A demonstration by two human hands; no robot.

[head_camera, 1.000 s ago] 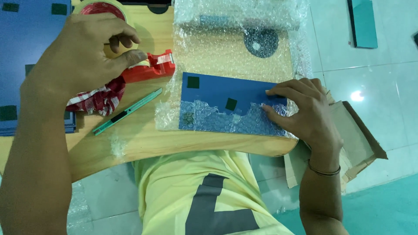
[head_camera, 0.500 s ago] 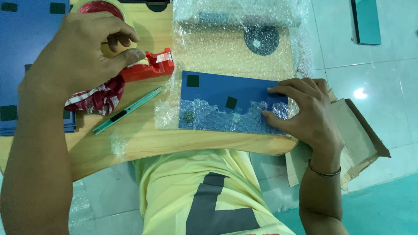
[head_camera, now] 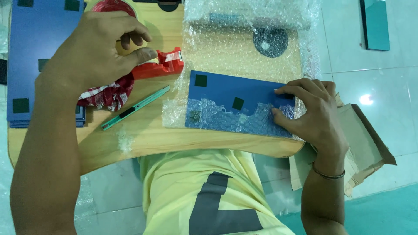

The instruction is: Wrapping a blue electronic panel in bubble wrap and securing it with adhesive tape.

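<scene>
Nearest the camera, a yellow shirt with a grey mark, just below the near edge of the wooden table. On that table, the landmark: a flat blue panel with small dark squares, lying on a sheet of bubble wrap whose near flap is folded up over the panel's lower half. Right hand rests on the panel's right end, fingers slightly spread and pressed flat, holding wrap and panel down; a thin bangle on the wrist. Right of the panel, off the table edge, brown cardboard pieces on the pale floor. Left of the panel, a green utility knife lies slantwise on the wood, apart from both hands. Beyond the knife, a red-and-white checked cloth. Left hand sits above the cloth, up-left of the panel, thumb and fingers pinched on the red tape dispenser with its roll behind. Further left, a stack of blue panels. Beyond the landmark panel, under the wrap, a dark round disc.
</scene>
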